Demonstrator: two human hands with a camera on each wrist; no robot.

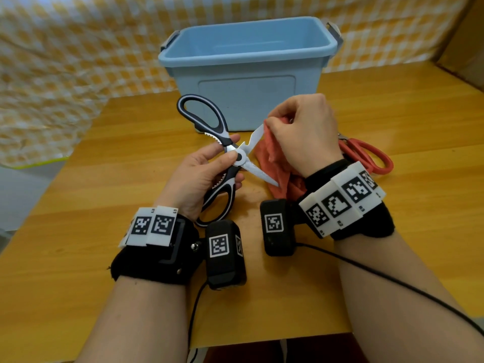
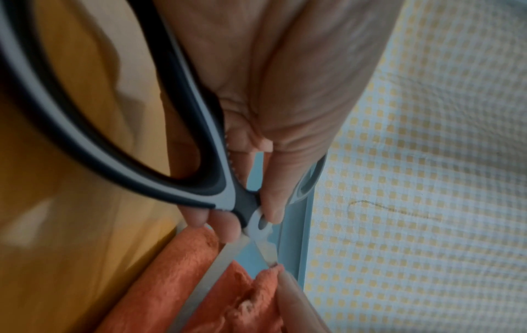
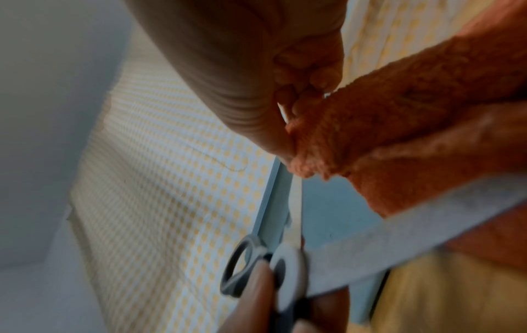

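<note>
Gripping scissors [image 1: 238,156] (left hand [image 1: 201,176]), right hand [image 1: 303,129] pinches cloth [image 1: 271,158].

The wooden table [image 1: 78,205] bears a blue bin [image 1: 246,100]; red scissors [image 1: 362,144] lie nearby.

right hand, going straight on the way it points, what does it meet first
Probably the front wall of the blue bin, just beyond the right hand and the orange cloth it pinches; depth unclear.

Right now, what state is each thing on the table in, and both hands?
Black scissors: blades open, held at the pivot by left hand.
Cloth: bunched, pinched onto upper blade by right hand.
Bin: upright, lid off.
Red scissors: lying flat, blades hidden.
</note>
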